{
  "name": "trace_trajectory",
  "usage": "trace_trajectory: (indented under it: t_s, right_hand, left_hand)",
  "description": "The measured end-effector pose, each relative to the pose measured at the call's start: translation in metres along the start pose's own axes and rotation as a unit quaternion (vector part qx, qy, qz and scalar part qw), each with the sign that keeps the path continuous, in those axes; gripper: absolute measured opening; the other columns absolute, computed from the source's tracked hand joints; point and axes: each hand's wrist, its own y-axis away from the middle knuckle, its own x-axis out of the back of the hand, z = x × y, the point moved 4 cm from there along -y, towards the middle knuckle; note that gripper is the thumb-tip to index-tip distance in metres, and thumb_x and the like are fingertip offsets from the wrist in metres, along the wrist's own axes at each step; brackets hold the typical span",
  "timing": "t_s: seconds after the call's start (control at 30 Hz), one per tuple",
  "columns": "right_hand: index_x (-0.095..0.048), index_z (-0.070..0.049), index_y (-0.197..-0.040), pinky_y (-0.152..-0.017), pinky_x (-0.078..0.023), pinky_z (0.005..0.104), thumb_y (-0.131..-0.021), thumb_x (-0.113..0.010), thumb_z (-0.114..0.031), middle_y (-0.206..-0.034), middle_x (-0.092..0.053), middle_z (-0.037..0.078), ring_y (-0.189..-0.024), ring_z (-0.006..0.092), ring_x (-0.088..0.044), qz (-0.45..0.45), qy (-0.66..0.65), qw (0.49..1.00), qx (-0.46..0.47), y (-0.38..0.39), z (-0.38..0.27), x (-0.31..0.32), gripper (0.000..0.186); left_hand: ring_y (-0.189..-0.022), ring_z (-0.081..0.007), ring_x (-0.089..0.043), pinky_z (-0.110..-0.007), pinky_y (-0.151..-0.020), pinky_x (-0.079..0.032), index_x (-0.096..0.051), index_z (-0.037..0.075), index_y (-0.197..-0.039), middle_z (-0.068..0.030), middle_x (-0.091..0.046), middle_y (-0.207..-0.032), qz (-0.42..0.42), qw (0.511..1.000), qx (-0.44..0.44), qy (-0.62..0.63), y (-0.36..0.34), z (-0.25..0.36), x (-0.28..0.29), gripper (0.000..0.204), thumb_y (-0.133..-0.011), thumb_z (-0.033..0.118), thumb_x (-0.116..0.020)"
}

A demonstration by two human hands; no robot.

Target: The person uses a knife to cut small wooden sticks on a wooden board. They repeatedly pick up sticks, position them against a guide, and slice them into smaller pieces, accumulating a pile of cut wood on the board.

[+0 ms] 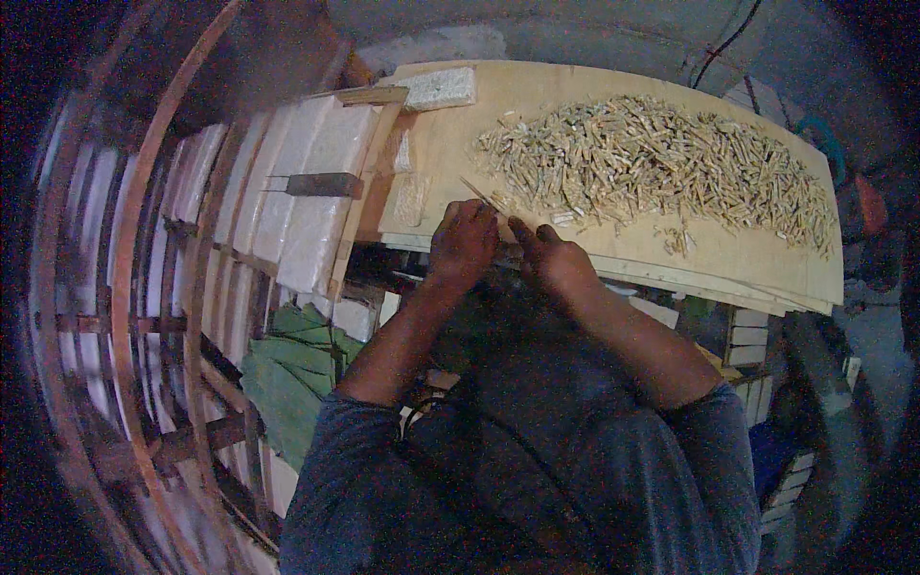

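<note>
At the front edge of the pale board, my left hand point(465, 240) is closed, fingers curled. A thin pointed stick point(473, 188) juts up and left from between its fingers. Close beside it, my right hand point(559, 264) is also closed, thumb and finger pinched together toward the left hand. Whatever lies between its fingertips is too small and dark to name. Right beyond both hands spreads a large pile of short, thin, straw-coloured pieces point(661, 172), like small rolled tubes. A few loose ones lie near the board's front edge.
The board point(436, 144) carries a white wrapped block point(439, 89) at its far left and small pale bundles point(409, 198). Left of it, a dark wooden block with prongs point(324, 185) rests on white wrapped slabs point(326, 235). Green sheets point(287, 383) and wooden rack bars point(123, 287) stand lower left.
</note>
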Motion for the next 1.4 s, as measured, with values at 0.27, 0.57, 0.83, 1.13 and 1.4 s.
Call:
trace_trajectory:
  t_s: [0.27, 0.57, 0.83, 1.13, 1.4]
  right_hand:
    - [-0.039, -0.018, -0.160, -0.075, -0.060, 0.0539, -0.094, -0.069, -0.023, -0.114, -0.064, 0.025, -0.087, 0.0456, -0.071, 0.006, -0.032, 0.999, -0.007, 0.054, 0.002, 0.031, 0.073]
    - [-0.043, -0.015, -0.158, -0.072, -0.060, 0.0530, -0.097, -0.065, -0.022, -0.110, -0.064, 0.023, -0.082, 0.0444, -0.070, -0.008, -0.021, 1.000, 0.005, 0.033, 0.003, 0.020, 0.065]
    - [-0.042, -0.018, -0.158, -0.068, -0.059, 0.0540, -0.098, -0.063, -0.019, -0.108, -0.064, 0.023, -0.079, 0.0454, -0.070, 0.031, -0.031, 0.999, 0.024, -0.004, 0.010, -0.013, 0.064]
    - [-0.037, -0.020, -0.161, -0.071, -0.060, 0.0541, -0.093, -0.061, -0.011, -0.117, -0.064, 0.025, -0.084, 0.0458, -0.071, 0.003, -0.017, 0.999, 0.029, 0.048, 0.003, 0.028, 0.072]
    - [-0.035, -0.019, -0.163, -0.075, -0.061, 0.0540, -0.092, -0.062, -0.010, -0.124, -0.063, 0.026, -0.086, 0.0463, -0.071, -0.029, 0.024, 0.999, 0.031, 0.008, 0.007, -0.006, 0.076]
  left_hand:
    - [-0.105, -0.0354, -0.062, -0.047, -0.094, -0.054, -0.069, 0.005, -0.108, -0.0132, -0.066, -0.110, 0.081, 0.995, -0.062, -0.015, 0.005, 0.000, 0.002, 0.020, -0.090, 0.015, -0.067]
    - [-0.103, -0.0331, -0.062, -0.045, -0.091, -0.054, -0.072, 0.006, -0.104, -0.0109, -0.067, -0.108, 0.075, 0.996, -0.039, 0.011, 0.004, -0.005, 0.002, 0.017, -0.090, 0.016, -0.070]
    - [-0.101, -0.0344, -0.063, -0.046, -0.087, -0.055, -0.071, 0.005, -0.107, -0.0135, -0.066, -0.108, 0.042, 0.999, -0.022, 0.013, 0.003, -0.005, -0.004, 0.019, -0.089, 0.012, -0.072]
    - [-0.099, -0.0354, -0.062, -0.048, -0.087, -0.055, -0.070, 0.006, -0.107, -0.0125, -0.066, -0.109, 0.093, 0.993, -0.074, -0.006, 0.011, -0.009, -0.005, 0.022, -0.087, 0.013, -0.073]
    - [-0.101, -0.0325, -0.061, -0.045, -0.088, -0.054, -0.069, 0.007, -0.103, -0.0121, -0.065, -0.106, 0.081, 0.993, -0.081, -0.006, 0.017, -0.027, -0.024, 0.022, -0.082, 0.010, -0.075]
